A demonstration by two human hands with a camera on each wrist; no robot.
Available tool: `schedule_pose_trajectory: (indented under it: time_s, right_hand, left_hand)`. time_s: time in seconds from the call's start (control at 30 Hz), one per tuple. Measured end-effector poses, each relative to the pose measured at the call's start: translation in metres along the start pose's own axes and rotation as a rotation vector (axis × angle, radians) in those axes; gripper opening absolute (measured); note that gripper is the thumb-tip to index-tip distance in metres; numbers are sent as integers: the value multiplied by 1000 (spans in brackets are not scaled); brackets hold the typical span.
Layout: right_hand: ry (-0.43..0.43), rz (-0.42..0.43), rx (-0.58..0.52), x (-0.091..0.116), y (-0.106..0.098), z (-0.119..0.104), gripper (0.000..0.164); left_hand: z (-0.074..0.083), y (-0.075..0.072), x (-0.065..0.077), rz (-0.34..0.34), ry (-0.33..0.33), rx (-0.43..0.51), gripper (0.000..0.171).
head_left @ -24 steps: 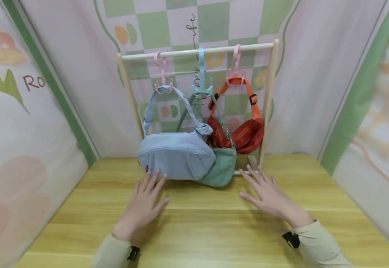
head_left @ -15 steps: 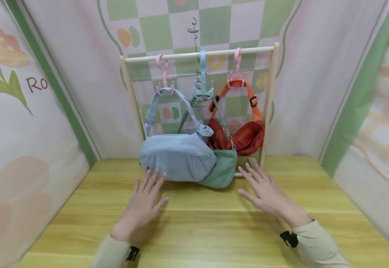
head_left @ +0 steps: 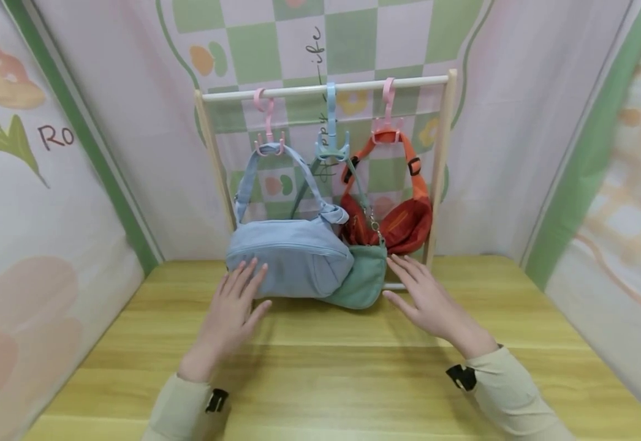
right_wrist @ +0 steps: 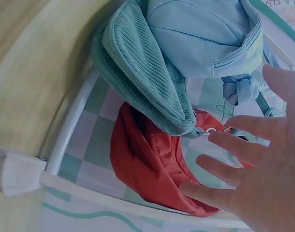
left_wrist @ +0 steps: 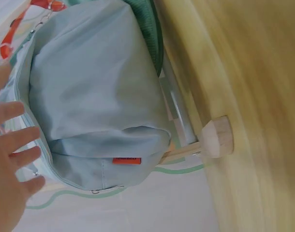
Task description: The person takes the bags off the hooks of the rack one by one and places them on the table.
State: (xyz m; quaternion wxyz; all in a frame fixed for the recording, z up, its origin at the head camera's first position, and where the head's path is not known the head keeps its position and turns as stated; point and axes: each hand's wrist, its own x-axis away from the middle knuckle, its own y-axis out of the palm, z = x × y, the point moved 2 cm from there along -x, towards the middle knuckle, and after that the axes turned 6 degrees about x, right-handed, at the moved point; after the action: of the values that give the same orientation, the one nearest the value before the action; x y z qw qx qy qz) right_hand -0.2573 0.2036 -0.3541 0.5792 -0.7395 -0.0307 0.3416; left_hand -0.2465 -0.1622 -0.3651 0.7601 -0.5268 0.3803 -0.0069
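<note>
A light blue shoulder bag (head_left: 293,257) hangs by its strap from a pink hook (head_left: 269,122) at the rack's left. Partly behind it, a green corduroy bag (head_left: 367,275) hangs from the blue hook (head_left: 331,122) in the middle. The red waist bag (head_left: 409,223) hangs by an orange strap from another pink hook (head_left: 388,104) on the right. My left hand (head_left: 232,312), fingers spread, overlaps the blue bag's lower left in the head view. My right hand (head_left: 433,303) is held with straight fingers beside the green bag, below the red one. Neither hand holds anything.
The rack has a white top bar (head_left: 298,92), wooden side posts (head_left: 443,159) and a low white bar (right_wrist: 72,130). It stands at the back of a wooden table (head_left: 326,380). Printed curtains (head_left: 94,135) enclose the back and sides.
Both hands have moved slightly forward, toward the bags, and the right hand has also shifted left. The bags hang as before.
</note>
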Motion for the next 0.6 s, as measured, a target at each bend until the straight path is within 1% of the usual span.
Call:
schedule_pose_trajectory:
  time_s: [0.2,0.3,0.4,0.6]
  right_hand:
    - [-26,48,5,-13,-7,-2,61]
    - [-35,69,8,-19,-10,-3,60]
    - [-38,74,9,-24,-12,-3,59]
    - [-38,74,28,-33,-16,-4,56]
  left_hand:
    - [-3,-6,-10,164,129,-12,54]
    - [-3,-11,-17,230,182,-15,52]
    - [-4,-16,-25,274,215,-20,51]
    - [-6,-24,-38,293,229,-32,51]
